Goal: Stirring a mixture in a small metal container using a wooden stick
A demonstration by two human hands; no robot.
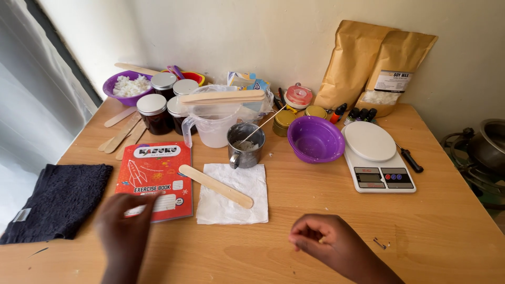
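Near the tabletop's (315, 210) front edge, the right hand (329, 243) pinched something tiny, fingers curled. The left hand (126, 229), blurred, fingers loosely spread, touched the red exercise book (156, 176); beyond it the wooden stick (215, 185) lay slantwise on a napkin (234, 194).

I see a wooden bench (447, 221) carrying a dark towel (58, 202), red notebook (156, 176), napkin (234, 193), metal cup (245, 145), purple bowl (315, 139), white scale (377, 158), jars (160, 102), a jug (215, 123), sticks (122, 134) and two brown bags (376, 66).
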